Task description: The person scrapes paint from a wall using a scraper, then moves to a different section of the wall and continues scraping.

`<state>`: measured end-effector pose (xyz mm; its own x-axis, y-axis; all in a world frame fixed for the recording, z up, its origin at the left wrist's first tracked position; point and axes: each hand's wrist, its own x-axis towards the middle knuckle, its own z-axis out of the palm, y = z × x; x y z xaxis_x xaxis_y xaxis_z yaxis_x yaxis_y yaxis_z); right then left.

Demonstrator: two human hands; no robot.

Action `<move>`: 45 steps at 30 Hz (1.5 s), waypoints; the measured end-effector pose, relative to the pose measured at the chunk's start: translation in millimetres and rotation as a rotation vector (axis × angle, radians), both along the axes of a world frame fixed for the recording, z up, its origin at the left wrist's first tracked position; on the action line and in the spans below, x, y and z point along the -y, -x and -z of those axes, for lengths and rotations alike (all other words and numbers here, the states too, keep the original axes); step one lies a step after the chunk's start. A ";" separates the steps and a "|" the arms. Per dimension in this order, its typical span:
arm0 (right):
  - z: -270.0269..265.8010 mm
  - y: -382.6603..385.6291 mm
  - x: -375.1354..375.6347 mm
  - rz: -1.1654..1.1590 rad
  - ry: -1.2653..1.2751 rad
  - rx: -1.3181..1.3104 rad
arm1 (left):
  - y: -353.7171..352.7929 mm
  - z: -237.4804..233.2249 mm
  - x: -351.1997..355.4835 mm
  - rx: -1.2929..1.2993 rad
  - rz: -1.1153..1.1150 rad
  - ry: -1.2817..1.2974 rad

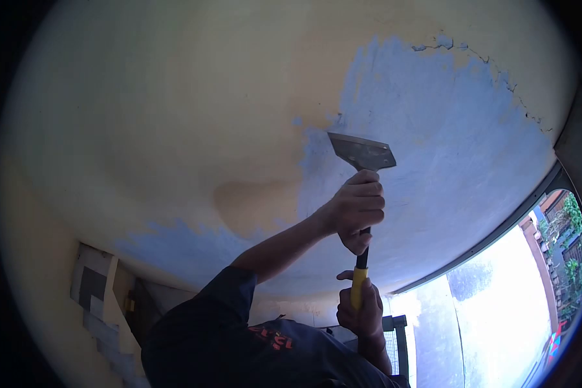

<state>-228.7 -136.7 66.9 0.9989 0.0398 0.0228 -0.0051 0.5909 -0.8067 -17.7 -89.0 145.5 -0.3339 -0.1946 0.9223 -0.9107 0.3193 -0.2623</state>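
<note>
The scraper [362,187] touched the blue patch [446,149] at its left edge. The left hand [357,210] squeezed the scraper there. Lower down, the right hand [362,313] squeezed its yellow end.

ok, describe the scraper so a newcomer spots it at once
Find the big blue patch on the cream wall. Near its left edge both hands grip the scraper, left hand above right hand. It is the only tool: flat grey metal blade, black-and-yellow handle.
</note>
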 end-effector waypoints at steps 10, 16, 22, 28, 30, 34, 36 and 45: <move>-2.6 -8.6 12.2 0.012 -0.015 -0.058 | -7.6 -1.9 19.0 -0.052 0.022 0.083; -20.5 -11.9 9.1 0.047 0.007 -0.089 | -12.0 -16.5 23.5 -0.066 0.085 0.149; -44.7 -9.6 19.6 0.094 0.089 -0.087 | -12.6 -35.0 34.0 -0.050 0.063 0.202; -52.1 -5.2 17.0 0.136 0.127 -0.058 | -9.2 -46.5 32.7 -0.013 0.076 0.200; -44.8 -1.9 15.4 0.123 0.080 -0.085 | -6.3 -33.0 31.0 -0.051 0.049 0.144; -54.2 -8.5 14.7 0.109 0.063 -0.073 | -9.1 -44.0 31.5 -0.068 0.083 0.156; -66.5 -12.8 15.0 0.118 0.116 -0.064 | -14.2 -59.3 31.5 -0.012 0.055 0.174; -63.1 -16.3 19.8 0.089 0.071 -0.087 | -17.8 -54.0 33.6 -0.079 0.048 0.161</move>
